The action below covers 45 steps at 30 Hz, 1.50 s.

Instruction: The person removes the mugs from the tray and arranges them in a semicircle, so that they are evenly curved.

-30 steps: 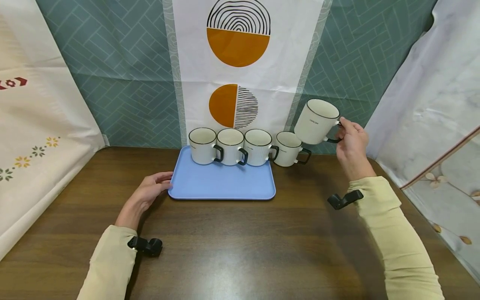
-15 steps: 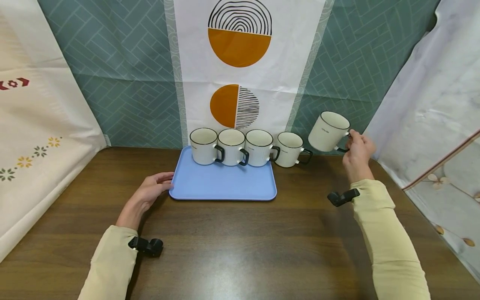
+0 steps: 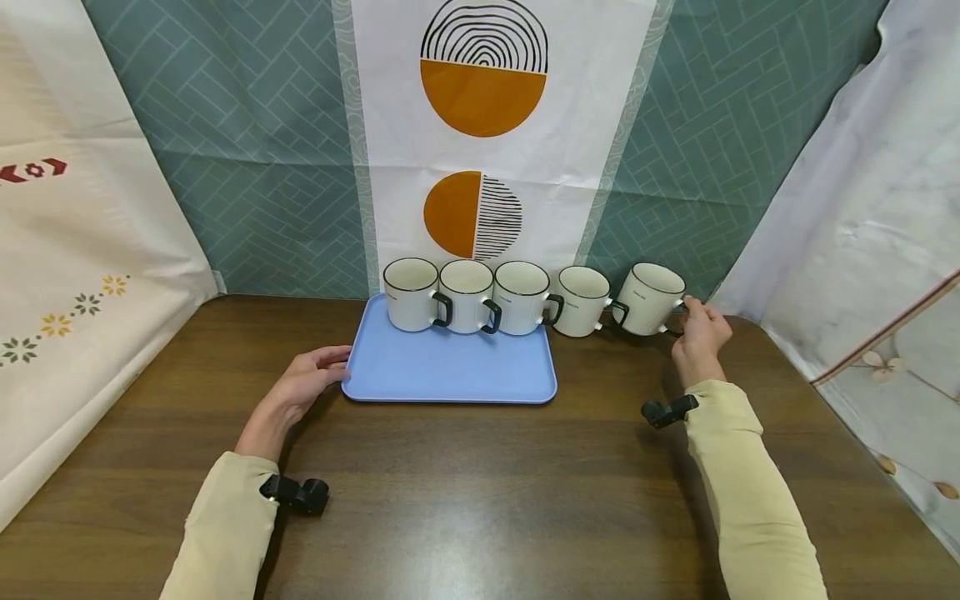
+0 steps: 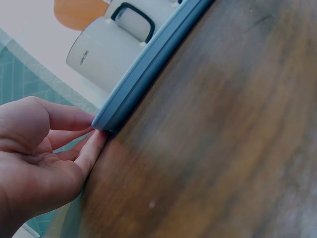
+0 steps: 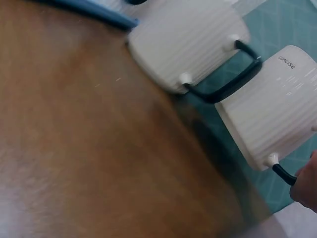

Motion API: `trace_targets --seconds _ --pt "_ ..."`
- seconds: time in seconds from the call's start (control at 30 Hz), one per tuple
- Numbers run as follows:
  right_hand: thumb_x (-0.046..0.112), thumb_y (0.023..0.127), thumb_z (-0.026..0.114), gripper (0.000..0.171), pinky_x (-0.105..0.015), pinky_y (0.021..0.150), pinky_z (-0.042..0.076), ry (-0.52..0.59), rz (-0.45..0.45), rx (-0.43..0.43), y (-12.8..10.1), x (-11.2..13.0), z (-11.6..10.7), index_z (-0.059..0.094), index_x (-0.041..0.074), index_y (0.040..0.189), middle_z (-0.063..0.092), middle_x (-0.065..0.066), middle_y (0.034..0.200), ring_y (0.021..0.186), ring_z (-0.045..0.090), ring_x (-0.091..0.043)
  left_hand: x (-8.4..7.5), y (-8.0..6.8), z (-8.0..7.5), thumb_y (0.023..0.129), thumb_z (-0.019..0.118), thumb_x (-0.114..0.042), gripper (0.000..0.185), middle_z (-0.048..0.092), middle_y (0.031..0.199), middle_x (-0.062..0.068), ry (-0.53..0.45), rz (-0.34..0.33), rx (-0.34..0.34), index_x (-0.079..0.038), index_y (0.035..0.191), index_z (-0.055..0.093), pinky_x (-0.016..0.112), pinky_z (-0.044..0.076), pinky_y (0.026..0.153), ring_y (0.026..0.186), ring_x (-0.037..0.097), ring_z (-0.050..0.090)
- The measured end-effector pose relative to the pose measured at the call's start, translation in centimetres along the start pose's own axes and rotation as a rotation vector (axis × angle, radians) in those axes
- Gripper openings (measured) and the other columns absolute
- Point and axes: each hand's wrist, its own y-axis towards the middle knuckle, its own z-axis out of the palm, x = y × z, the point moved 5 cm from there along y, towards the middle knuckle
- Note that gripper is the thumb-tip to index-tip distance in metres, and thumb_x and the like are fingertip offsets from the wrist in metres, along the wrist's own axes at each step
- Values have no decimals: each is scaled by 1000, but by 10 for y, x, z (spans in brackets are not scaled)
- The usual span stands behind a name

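My right hand [image 3: 702, 333] grips the black handle of a white ribbed mug [image 3: 649, 298]. In the right wrist view this mug [image 5: 277, 106] tilts, its base just off the wooden table. Immediately to its left, another white mug [image 3: 582, 302] stands on the table, its handle pointing at the held one. Three matching mugs line the back of a blue tray [image 3: 450, 379]: the left mug [image 3: 409, 296], the middle mug [image 3: 465, 298] and the right mug [image 3: 520, 300]. Against the tray's left edge rest the fingertips and thumb of my left hand [image 3: 306, 379].
Brown wooden table [image 3: 450, 492] surface extends in front of the tray and on both sides. A green patterned backdrop [image 3: 262, 167] with a white printed panel [image 3: 570, 125] rises behind the mugs. Light cloths hang at the left [image 3: 97, 333] and right [image 3: 862, 250].
My right hand has lowered its mug, first moving right and then slightly back left, down beside the mug on the table. My left hand and the tray stay in place.
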Motion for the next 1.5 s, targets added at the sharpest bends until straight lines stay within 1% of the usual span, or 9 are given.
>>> trace_targets --seconds 0.17,0.27,0.37,0.47,0.57,0.67,1.0,1.23,1.5 --pt "-6 86 64 41 -21 52 34 -30 3 -3 -3 -11 -8 47 7 51 43 3 52 48 36 -10 0 0 3 97 50 0 54 35 145 31 -6 -5 2 10 146 29 48 28 110 132 39 36" --pt "-5 86 64 40 -21 53 35 -61 7 13 -4 -13 -11 49 7 50 44 3 52 48 36 -10 1 0 4 97 50 0 54 35 145 31 -11 -9 4 10 146 29 48 28 110 132 38 35" --pt "-4 87 63 39 -21 56 36 -110 31 76 -4 -15 -10 50 6 52 45 2 56 53 37 -11 1 0 3 97 50 0 54 34 146 30 -16 -10 4 9 146 29 47 28 110 132 38 35" --pt "-5 89 60 40 -20 56 35 -145 70 168 -4 -16 -8 49 6 52 42 2 59 56 37 -12 0 -1 1 97 50 -1 54 33 147 30 -12 -8 2 9 146 29 48 28 110 132 38 36" --pt "-7 91 57 44 -20 53 33 -158 101 242 -5 -17 -6 46 6 51 39 2 56 54 36 -11 -2 -1 0 97 50 -1 55 33 147 29 -8 -5 3 9 147 29 47 28 110 132 38 36" --pt "-9 91 55 44 -21 52 33 -173 118 292 -8 -17 -5 45 7 51 39 1 53 51 36 -11 -2 -1 -1 97 50 -1 55 33 147 29 -6 -4 7 9 147 28 47 28 110 132 38 36" --pt "-2 93 58 42 -20 53 37 -275 138 375 -23 -13 -5 47 8 54 43 1 55 52 40 -10 0 1 -1 98 50 -1 56 31 148 29 -20 -17 15 8 147 28 48 27 111 132 38 35" --pt "5 95 58 37 -19 52 38 -347 155 436 -34 -13 -1 47 11 61 46 2 55 53 44 -9 -3 -1 -1 98 50 -1 55 31 148 29 -19 -21 11 8 147 28 47 26 111 132 38 35" --pt "4 97 55 34 -19 54 40 -358 144 494 -36 -13 -1 47 11 64 47 2 57 54 44 -9 -1 0 0 98 51 -2 55 32 147 29 -18 -21 8 7 147 29 48 27 111 131 38 36"
